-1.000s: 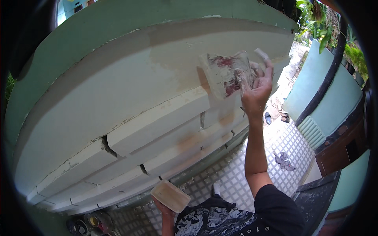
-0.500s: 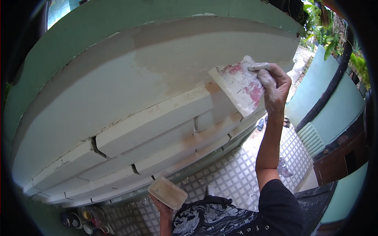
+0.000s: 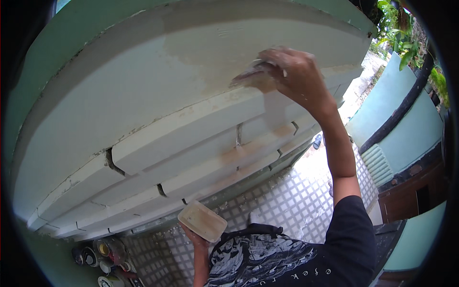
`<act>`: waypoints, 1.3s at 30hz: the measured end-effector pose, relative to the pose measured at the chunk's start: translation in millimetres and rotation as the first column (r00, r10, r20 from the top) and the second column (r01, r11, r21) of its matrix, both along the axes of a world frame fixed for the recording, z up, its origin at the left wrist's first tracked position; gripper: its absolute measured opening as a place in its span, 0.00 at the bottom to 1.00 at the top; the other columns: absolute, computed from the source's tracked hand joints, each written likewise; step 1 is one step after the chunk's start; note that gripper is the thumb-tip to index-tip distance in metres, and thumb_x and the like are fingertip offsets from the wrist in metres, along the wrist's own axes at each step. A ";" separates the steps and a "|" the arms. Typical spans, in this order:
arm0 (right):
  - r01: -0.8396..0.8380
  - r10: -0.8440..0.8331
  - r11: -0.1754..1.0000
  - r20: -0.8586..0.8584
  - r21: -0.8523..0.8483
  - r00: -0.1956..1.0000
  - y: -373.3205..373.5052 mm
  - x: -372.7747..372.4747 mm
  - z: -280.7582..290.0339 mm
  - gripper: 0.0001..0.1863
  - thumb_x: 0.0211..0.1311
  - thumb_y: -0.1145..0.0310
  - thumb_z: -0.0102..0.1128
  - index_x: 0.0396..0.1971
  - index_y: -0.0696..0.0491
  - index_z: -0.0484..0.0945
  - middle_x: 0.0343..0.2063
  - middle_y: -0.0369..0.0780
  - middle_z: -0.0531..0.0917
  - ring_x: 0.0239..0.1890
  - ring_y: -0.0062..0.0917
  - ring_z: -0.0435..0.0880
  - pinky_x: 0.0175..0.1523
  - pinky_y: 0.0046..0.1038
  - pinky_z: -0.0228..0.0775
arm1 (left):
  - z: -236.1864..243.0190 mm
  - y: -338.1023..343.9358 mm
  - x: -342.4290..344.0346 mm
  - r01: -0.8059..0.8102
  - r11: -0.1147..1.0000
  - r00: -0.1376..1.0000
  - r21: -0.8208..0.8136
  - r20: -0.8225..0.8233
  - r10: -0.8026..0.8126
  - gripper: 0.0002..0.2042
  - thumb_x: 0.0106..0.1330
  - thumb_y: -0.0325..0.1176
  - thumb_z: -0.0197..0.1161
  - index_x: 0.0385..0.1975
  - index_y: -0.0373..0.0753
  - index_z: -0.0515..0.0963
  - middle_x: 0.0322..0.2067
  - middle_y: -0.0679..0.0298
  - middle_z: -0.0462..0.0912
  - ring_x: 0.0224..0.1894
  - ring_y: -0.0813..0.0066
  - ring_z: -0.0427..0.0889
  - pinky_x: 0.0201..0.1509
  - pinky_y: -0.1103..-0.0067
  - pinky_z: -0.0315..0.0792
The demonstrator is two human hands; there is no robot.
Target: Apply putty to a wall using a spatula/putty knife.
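My right hand (image 3: 299,79) is closed on a flat putty spreader (image 3: 249,75), tilted so that it shows nearly edge-on. White paste smears the fingers. The spreader's edge meets, or comes very close to, the pale wall (image 3: 119,91) just above a projecting block ledge (image 3: 186,117). A darker, damp-looking patch (image 3: 205,52) spreads over the wall around there. Low in front of my body, my left hand (image 3: 197,239) grips a shallow rectangular plastic tub (image 3: 186,217) from beneath and the side. Its inside looks brownish; how much it contains I cannot tell.
Below the ledge the wall steps down in white blocks with dark gaps (image 3: 114,162). Paint cans and containers (image 3: 103,253) stand on the tiled floor (image 3: 306,191) at lower left. A light-blue wall (image 3: 382,105) and plants (image 3: 406,48) are at the right.
My right hand has moved up and left toward the wall, turning the spreader from its broad face to nearly edge-on. The left hand and tub stay about where they were.
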State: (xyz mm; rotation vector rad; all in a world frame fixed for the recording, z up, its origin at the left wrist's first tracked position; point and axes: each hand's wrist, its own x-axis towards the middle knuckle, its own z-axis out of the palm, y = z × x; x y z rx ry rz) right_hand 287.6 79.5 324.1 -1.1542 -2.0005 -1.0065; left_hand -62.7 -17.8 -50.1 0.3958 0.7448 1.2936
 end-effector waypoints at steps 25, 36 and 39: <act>0.072 -0.072 0.997 0.006 0.014 0.997 28.2 -43.1 -9.4 0.10 0.52 0.73 0.60 0.37 0.55 0.77 0.31 0.43 0.82 0.36 0.37 0.82 0.44 0.34 0.76 | -60.8 0.3 -45.4 -0.181 0.752 0.588 0.634 0.683 -0.434 0.33 0.67 0.65 0.36 0.62 0.47 0.61 0.55 0.64 0.72 0.54 0.63 0.75 0.56 0.65 0.72; 0.151 -0.162 0.983 -0.111 -0.104 0.981 19.5 -56.3 -14.0 0.10 0.54 0.75 0.59 0.38 0.58 0.79 0.37 0.45 0.82 0.40 0.40 0.82 0.45 0.36 0.75 | -78.4 -13.3 -79.0 -0.072 0.941 0.857 0.332 0.502 -0.112 0.34 0.66 0.66 0.37 0.62 0.47 0.62 0.55 0.63 0.72 0.53 0.63 0.75 0.56 0.65 0.72; 0.111 -0.121 0.990 -0.123 -0.084 0.985 22.4 -65.9 -19.1 0.11 0.54 0.75 0.59 0.39 0.57 0.78 0.37 0.45 0.82 0.41 0.39 0.81 0.46 0.35 0.74 | -53.3 -20.2 -72.3 -0.063 0.948 0.871 0.311 0.482 -0.101 0.34 0.66 0.66 0.38 0.61 0.47 0.62 0.54 0.63 0.72 0.53 0.62 0.75 0.56 0.65 0.72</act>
